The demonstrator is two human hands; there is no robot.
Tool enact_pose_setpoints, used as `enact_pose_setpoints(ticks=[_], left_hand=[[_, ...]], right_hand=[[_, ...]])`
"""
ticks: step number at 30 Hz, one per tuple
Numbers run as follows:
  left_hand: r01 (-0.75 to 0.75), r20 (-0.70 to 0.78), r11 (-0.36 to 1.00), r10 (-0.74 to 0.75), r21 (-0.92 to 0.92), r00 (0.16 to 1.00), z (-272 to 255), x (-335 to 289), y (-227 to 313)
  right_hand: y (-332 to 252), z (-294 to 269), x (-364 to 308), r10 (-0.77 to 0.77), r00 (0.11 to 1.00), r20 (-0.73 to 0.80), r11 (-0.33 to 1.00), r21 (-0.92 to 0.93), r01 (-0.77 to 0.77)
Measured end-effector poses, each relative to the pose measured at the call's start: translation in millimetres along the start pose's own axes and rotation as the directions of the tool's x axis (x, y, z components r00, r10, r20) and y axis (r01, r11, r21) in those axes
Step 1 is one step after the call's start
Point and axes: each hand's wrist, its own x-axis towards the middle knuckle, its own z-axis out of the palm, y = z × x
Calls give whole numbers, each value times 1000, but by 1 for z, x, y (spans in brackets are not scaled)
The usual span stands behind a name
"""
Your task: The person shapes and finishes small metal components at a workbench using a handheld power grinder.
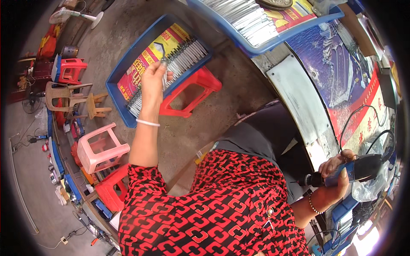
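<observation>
My left hand [154, 81] is over a blue plastic tray [114, 81] on the left, its fingers closed on a thin metal rod [164, 53] with a bent end. Under that hand, a row of similar metal rods [188, 57] lies in the tray on red and yellow printed card. At the right, my right hand [335, 173] is wrapped round a blue-and-black corded power drill [363, 167]. The drill's dark chuck and thin bit point left, away from the workbench.
The tray rests on a red plastic stool [197, 87]. Another blue tray [273, 37] of metal rods stands at the top, beside a workbench with a pale metal plate [299, 96]. A pink stool [87, 155], a brown chair [64, 96] and a fan [60, 16] stand left. A black cable [363, 109] loops over the bench.
</observation>
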Motion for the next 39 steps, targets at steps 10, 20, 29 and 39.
enact_pose_setpoints(ticks=[10,20,29,39], left_hand=[[73,-75,997,-75,-27,994,5,80,-51],[30,-84,998,-25,57,996,40,86,-60],[-55,-104,951,90,303,991,36,88,-65],[-158,-62,758,252,633,966,30,86,-63]], right_hand=[[-2,2,-3,4,1000,-17,998,-65,-5],[-5,-6,-3,-12,1000,-17,999,-37,12],[-6,0,-2,26,998,-61,1000,16,-25],[-4,3,-4,32,996,-81,999,26,-30]])
